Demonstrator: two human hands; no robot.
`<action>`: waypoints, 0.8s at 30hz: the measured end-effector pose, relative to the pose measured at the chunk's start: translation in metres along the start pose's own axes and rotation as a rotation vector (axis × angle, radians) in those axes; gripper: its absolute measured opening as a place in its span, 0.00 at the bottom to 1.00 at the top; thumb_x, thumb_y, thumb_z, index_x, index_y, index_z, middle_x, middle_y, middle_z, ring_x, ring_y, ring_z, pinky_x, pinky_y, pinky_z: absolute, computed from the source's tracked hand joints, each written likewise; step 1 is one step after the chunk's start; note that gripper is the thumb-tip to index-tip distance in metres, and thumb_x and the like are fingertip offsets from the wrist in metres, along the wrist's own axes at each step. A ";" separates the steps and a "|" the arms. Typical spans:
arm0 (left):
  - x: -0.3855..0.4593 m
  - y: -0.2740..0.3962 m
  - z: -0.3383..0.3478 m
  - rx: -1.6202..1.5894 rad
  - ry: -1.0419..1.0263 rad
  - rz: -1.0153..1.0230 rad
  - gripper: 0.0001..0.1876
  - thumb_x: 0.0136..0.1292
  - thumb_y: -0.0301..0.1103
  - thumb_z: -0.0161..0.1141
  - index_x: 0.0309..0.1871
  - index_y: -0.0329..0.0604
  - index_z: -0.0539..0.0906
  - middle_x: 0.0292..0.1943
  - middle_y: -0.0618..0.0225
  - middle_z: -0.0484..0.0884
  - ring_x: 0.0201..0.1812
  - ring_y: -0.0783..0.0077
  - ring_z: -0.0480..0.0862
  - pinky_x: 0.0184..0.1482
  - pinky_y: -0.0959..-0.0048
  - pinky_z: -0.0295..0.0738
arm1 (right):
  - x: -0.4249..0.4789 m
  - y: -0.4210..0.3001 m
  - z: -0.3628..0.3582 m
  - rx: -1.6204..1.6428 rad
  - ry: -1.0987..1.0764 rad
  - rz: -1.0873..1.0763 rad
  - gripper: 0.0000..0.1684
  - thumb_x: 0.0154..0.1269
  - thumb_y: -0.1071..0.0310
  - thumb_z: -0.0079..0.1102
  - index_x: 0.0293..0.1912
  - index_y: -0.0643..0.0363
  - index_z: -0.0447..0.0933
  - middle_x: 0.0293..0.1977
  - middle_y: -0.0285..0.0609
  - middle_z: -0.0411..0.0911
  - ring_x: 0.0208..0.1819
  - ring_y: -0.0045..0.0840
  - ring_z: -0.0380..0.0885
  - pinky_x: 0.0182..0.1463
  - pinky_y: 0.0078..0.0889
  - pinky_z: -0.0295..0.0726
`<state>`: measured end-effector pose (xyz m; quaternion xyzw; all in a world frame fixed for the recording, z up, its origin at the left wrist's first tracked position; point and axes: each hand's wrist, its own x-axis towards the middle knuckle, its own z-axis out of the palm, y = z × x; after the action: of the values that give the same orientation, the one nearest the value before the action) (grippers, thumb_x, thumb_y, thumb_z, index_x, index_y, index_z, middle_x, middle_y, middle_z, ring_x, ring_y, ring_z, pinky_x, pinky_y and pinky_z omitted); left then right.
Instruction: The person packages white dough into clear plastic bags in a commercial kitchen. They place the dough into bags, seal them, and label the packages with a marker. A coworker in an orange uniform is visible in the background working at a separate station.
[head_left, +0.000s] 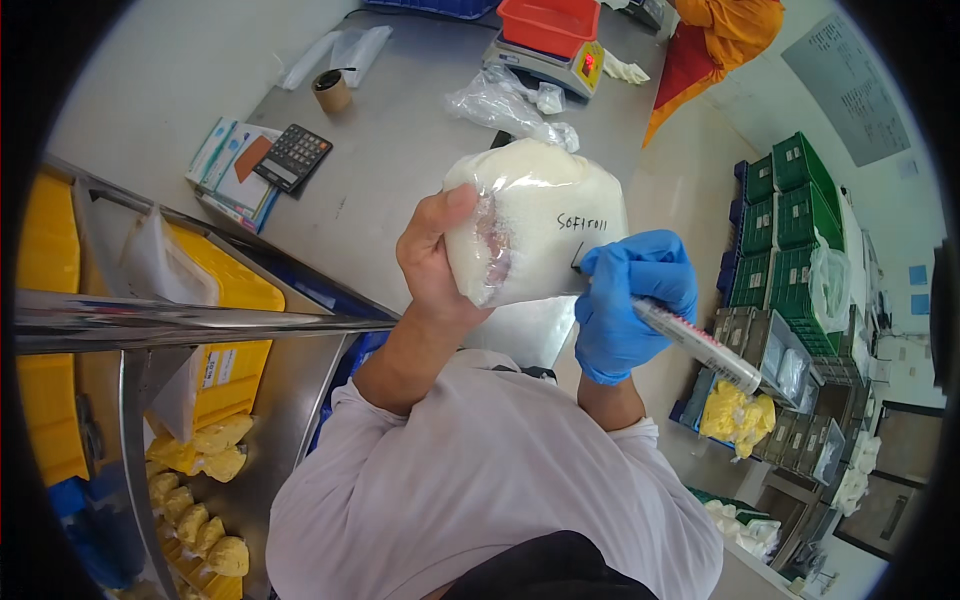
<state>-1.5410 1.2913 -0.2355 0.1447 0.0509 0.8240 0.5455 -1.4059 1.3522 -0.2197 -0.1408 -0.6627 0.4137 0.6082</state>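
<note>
My bare left hand (439, 255) grips the left side of a clear plastic bag (525, 225) packed with white powder, its thumb pressing on the near face. The bag is held up in front of my chest, above the steel table (382, 150). Black handwriting marks its right part. In a blue glove, my right hand (634, 300) holds a white marker pen (697, 345). The marker's tip touches the bag just below the writing, at the end of a short black stroke. My right fingers partly hide the bag's lower right corner.
Behind the bag lie a crumpled plastic bag (510, 105) and a weighing scale (544, 64) carrying a red tray (551, 26). A calculator (292, 157) and tape roll (331, 91) sit leftward. A steel rail (202, 321) crosses at left; green crates (795, 217) are stacked right. Someone's orange garment (720, 45) shows.
</note>
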 end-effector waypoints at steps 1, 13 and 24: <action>-0.001 0.001 0.000 0.023 0.008 -0.009 0.13 0.61 0.39 0.52 0.34 0.36 0.78 0.24 0.63 0.78 0.21 0.71 0.77 0.25 0.73 0.74 | -0.001 0.000 0.002 0.007 0.040 0.031 0.13 0.53 0.87 0.57 0.28 0.58 0.68 0.27 0.45 0.74 0.22 0.20 0.75 0.23 0.21 0.74; -0.005 0.028 -0.035 0.378 0.373 -0.102 0.13 0.60 0.38 0.54 0.36 0.35 0.80 0.24 0.65 0.79 0.21 0.75 0.78 0.23 0.76 0.72 | 0.006 0.032 -0.037 0.203 0.522 0.207 0.10 0.54 0.80 0.59 0.25 0.58 0.68 0.24 0.42 0.71 0.12 0.14 0.64 0.13 0.12 0.59; 0.015 0.057 -0.204 1.618 0.440 -0.263 0.10 0.60 0.35 0.58 0.36 0.36 0.80 0.21 0.69 0.76 0.20 0.76 0.76 0.21 0.77 0.71 | -0.028 0.061 -0.027 0.048 0.473 0.496 0.10 0.56 0.81 0.59 0.28 0.59 0.68 0.25 0.42 0.74 0.12 0.13 0.64 0.12 0.13 0.62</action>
<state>-1.6573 1.2975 -0.4130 0.3196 0.7461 0.4729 0.3428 -1.3942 1.3810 -0.2854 -0.3751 -0.4391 0.5205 0.6290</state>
